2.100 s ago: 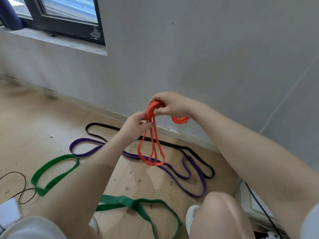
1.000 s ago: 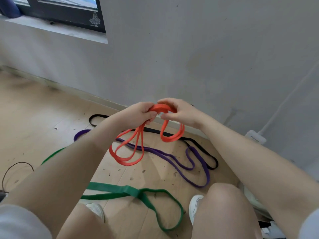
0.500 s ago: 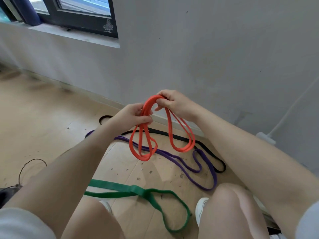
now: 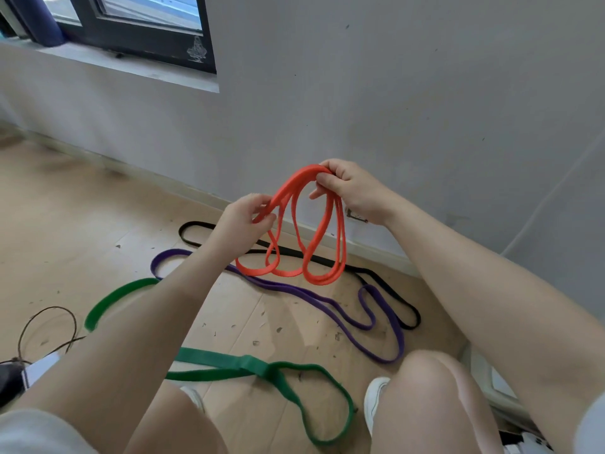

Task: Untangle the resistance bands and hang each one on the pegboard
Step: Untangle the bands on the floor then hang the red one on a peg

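Observation:
An orange resistance band point(image 4: 322, 247) hangs in several loops in front of me, held in both hands. My left hand point(image 4: 244, 221) pinches its left strands. My right hand point(image 4: 352, 188) grips the top of the loops, a little higher and to the right. On the wooden floor below lie a purple band point(image 4: 327, 303), a black band point(image 4: 386, 286) along the baseboard, and a wide green band point(image 4: 262, 371) nearest my knees. No pegboard is in view.
A grey wall point(image 4: 393, 93) stands close ahead with a dark-framed window point(image 4: 140, 31) and sill at upper left. A thin dark cable point(image 4: 49, 326) and a white device point(image 4: 39, 368) lie at lower left. My knees and white shoes fill the bottom edge.
My hands have spread apart and the right one has risen, opening the bunched orange band into longer hanging loops. The bands on the floor lie as before.

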A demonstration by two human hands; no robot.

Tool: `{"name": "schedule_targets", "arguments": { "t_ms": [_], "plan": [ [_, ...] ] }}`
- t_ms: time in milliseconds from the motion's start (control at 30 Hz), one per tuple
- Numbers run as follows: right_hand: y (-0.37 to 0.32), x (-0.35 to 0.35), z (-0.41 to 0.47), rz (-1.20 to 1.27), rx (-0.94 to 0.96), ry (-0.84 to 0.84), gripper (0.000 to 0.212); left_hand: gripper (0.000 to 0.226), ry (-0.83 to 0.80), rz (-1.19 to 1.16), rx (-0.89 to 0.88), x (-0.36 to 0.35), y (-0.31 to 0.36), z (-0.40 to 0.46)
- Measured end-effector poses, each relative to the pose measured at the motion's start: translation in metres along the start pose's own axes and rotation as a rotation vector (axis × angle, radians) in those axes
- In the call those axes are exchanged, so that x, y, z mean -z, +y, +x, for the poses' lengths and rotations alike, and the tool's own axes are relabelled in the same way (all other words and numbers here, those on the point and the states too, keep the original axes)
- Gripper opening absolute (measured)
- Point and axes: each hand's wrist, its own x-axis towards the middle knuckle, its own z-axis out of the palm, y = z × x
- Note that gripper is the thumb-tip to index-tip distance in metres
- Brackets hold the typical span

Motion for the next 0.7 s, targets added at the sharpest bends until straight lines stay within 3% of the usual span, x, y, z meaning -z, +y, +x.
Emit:
{"name": "schedule_targets", "arguments": {
  "t_ms": [67,200,400,600,700],
  "plan": [
    [-0.001,0.001,0.000,-0.039,0.002,0.011,0.018,0.020,0.008,0.038,0.006,0.002,0.000,0.001],
    [-0.003,0.005,-0.007,-0.069,-0.011,0.011,0.015,0.015,-0.173,-0.043,0.035,0.009,-0.002,0.003],
    [0.000,0.007,-0.014,-0.078,-0.026,-0.061,0.014,0.020,-0.240,0.160,-0.033,0.012,-0.009,0.007],
    [-0.001,0.003,-0.013,-0.076,-0.005,-0.017,0.012,0.019,-0.339,-0.036,0.036,-0.010,-0.007,-0.001],
    [-0.002,0.003,-0.012,-0.121,0.000,-0.011,0.012,0.020,-0.341,-0.015,0.054,-0.007,-0.010,-0.004]
  ]
}}
